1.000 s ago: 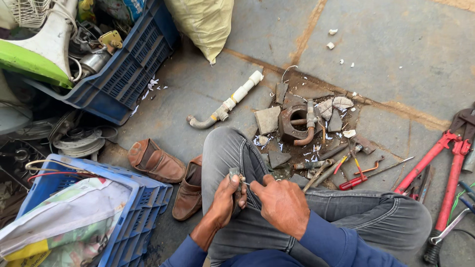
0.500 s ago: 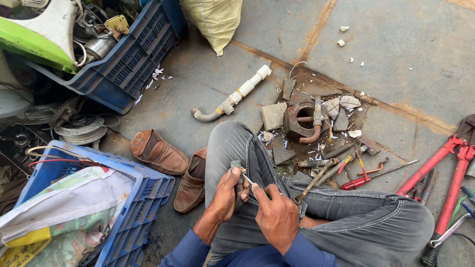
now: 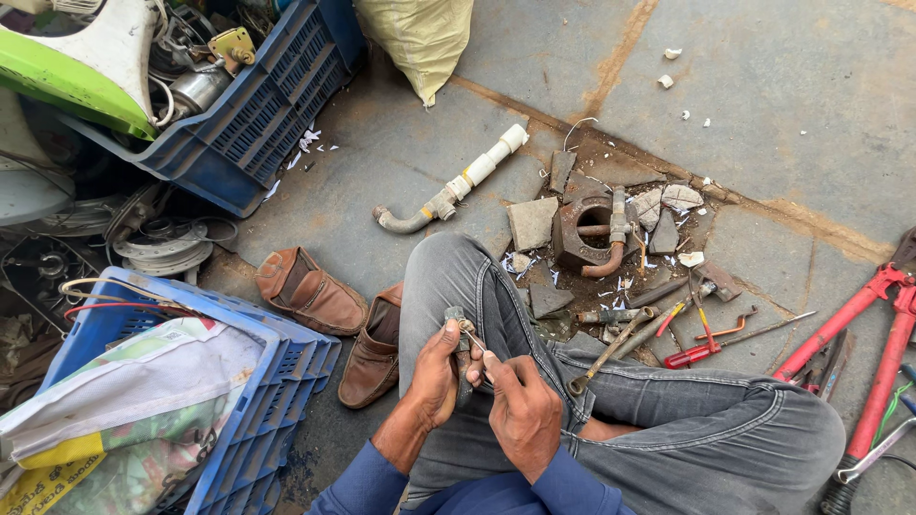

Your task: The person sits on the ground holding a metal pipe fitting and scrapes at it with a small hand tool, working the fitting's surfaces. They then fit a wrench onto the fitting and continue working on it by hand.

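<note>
The left hand (image 3: 434,377) is gripping a small metal fitting (image 3: 456,319) upright over the knee, while the right hand (image 3: 520,410) is pinching a thin tool against it; this looks like the prying step, calling for steady, short strokes. The blue crate (image 3: 277,381) is crowding the left; the tools (image 3: 701,334) are lying to the right.

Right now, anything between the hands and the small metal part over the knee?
Nothing visible. The left hand already grips the small metal part, and the right hand has a thin tool on it. Both are over the grey trouser leg.
</note>
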The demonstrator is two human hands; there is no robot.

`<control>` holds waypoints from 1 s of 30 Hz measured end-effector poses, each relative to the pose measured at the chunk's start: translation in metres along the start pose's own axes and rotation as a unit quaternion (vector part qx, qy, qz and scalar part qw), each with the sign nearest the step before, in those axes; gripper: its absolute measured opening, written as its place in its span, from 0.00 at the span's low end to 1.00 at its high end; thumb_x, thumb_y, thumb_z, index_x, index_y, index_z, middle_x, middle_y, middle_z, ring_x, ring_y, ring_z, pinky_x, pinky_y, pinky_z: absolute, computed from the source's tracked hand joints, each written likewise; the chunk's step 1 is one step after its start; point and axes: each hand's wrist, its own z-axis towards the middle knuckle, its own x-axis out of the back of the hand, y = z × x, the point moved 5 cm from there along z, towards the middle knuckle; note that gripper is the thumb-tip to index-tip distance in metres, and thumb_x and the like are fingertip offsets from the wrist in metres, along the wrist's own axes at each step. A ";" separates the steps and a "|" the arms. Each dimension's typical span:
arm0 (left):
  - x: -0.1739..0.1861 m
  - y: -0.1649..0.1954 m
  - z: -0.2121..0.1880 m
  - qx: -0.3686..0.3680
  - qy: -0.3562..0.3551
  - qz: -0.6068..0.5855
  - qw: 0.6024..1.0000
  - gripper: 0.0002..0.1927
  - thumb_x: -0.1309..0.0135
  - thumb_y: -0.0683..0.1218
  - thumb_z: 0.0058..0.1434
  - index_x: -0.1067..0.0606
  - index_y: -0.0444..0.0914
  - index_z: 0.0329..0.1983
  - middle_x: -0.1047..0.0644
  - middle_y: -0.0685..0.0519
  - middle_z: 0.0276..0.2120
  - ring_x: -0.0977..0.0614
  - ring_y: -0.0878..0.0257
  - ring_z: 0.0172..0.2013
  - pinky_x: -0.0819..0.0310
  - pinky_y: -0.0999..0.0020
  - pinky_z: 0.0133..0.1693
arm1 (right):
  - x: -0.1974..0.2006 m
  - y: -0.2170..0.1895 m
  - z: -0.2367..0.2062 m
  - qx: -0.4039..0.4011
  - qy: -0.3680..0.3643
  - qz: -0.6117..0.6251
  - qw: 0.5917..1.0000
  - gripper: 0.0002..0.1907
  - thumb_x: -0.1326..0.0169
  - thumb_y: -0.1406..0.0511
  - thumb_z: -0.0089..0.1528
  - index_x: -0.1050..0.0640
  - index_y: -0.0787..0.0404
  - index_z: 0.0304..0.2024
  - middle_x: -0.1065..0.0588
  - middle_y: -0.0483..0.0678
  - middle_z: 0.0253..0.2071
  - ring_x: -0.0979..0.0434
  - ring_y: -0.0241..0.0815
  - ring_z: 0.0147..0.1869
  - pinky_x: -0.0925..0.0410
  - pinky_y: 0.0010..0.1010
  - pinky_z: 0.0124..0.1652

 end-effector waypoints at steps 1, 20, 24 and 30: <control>0.002 0.000 -0.001 0.000 0.000 -0.002 1.000 0.23 0.58 0.62 0.70 0.29 0.37 0.45 0.26 0.52 0.28 0.27 0.65 0.23 0.30 0.68 0.28 | -0.002 0.000 -0.001 -0.008 -0.001 0.011 1.000 0.14 0.44 0.72 0.61 0.21 0.57 0.50 0.26 0.47 0.32 0.21 0.45 0.29 0.28 0.35 0.27; 0.014 0.002 -0.018 0.027 -0.078 -0.070 0.994 0.17 0.60 0.53 0.68 0.31 0.36 0.46 0.27 0.51 0.28 0.29 0.65 0.22 0.33 0.70 0.26 | 0.022 0.001 0.010 0.031 -0.061 0.104 0.992 0.11 0.42 0.70 0.61 0.19 0.59 0.47 0.24 0.48 0.31 0.22 0.43 0.26 0.32 0.34 0.25; 0.017 -0.001 -0.022 0.040 -0.082 -0.069 0.993 0.16 0.60 0.53 0.70 0.31 0.36 0.46 0.28 0.51 0.29 0.28 0.65 0.23 0.31 0.69 0.27 | 0.034 -0.006 0.019 0.094 -0.103 0.027 0.990 0.13 0.41 0.69 0.60 0.19 0.56 0.47 0.25 0.47 0.30 0.21 0.46 0.27 0.30 0.36 0.26; 0.018 0.001 -0.028 0.043 -0.095 -0.075 0.992 0.16 0.61 0.51 0.73 0.31 0.34 0.49 0.27 0.50 0.30 0.26 0.64 0.24 0.29 0.68 0.28 | 0.038 -0.010 0.030 0.130 -0.154 -0.030 0.979 0.14 0.40 0.68 0.58 0.18 0.53 0.47 0.25 0.47 0.30 0.21 0.48 0.28 0.30 0.40 0.26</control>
